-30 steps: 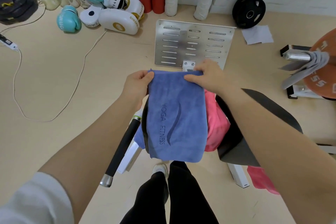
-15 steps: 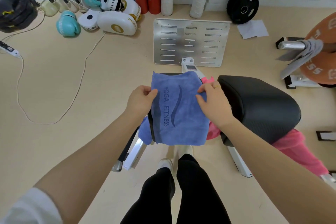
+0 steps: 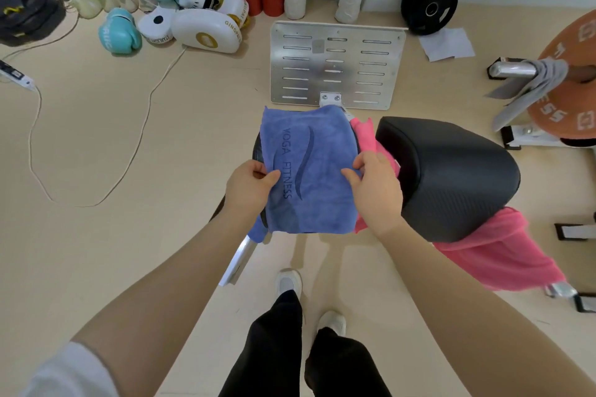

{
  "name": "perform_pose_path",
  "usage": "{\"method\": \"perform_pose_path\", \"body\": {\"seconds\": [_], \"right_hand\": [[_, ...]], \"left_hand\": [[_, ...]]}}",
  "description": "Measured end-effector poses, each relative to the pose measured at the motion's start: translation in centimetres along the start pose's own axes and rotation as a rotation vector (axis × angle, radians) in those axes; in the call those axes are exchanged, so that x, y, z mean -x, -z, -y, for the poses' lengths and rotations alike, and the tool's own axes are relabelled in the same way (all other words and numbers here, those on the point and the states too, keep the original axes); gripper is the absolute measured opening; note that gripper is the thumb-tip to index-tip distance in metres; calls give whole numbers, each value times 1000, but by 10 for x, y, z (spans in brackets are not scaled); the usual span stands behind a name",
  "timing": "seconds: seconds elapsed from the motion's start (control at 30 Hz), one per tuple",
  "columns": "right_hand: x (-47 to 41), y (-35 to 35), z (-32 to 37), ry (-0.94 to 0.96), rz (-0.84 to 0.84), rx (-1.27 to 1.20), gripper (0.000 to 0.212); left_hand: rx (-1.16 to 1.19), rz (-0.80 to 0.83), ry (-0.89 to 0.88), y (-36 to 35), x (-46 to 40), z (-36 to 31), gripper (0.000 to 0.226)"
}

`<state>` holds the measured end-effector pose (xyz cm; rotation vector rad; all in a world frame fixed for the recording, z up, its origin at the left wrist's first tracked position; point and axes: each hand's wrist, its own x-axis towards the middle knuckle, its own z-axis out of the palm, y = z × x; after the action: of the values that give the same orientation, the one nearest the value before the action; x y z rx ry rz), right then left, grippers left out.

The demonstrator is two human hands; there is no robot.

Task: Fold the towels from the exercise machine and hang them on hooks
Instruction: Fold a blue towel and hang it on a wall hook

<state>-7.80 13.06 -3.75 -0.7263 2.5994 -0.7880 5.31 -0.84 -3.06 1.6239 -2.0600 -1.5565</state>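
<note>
We pinch blue towel (image 3: 309,171) at both side edges, left hand (image 3: 248,185) and right hand (image 3: 375,187); pink towel (image 3: 496,255) draped beside seat (image 3: 451,171).

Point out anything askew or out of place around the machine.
The pink towel sags unfolded under the black seat, and a grey towel dangles off a chrome bar. The blue towel looks neatly folded.

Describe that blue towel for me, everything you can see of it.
The blue towel looks like soft plush microfibre, folded into a rough rectangle, with dark "YOGA FITNESS" lettering and a curved swoosh. The left hand and right hand pinch its side edges. It hangs over the machine, beside a pink towel.
</note>
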Motion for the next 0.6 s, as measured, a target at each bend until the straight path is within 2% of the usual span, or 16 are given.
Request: {"method": "perform_pose_path", "body": {"seconds": [0.07, 0.17, 0.23, 0.37, 0.43, 0.6], "right_hand": [[-4, 1, -3, -5, 27, -157, 11], [-8, 13, -14, -166, 142, -550, 11], [-6, 17, -25, -247, 212, -662, 16], [5, 8, -27, -259, 139, -533, 7], [15, 2, -26, -264, 155, -481, 22], [33, -12, -37, -272, 217, -367, 38]], "left_hand": [[50, -25, 2, -3, 4, 0, 27], [299, -14, 58, -2, 10, 0, 23], [380, 22, 115, -5, 13, 6, 23], [286, 66, 165, -16, 21, 29, 42], [280, 137, 185, -21, 26, 41, 50], [258, 167, 184, -30, 34, 57, 36]]}}
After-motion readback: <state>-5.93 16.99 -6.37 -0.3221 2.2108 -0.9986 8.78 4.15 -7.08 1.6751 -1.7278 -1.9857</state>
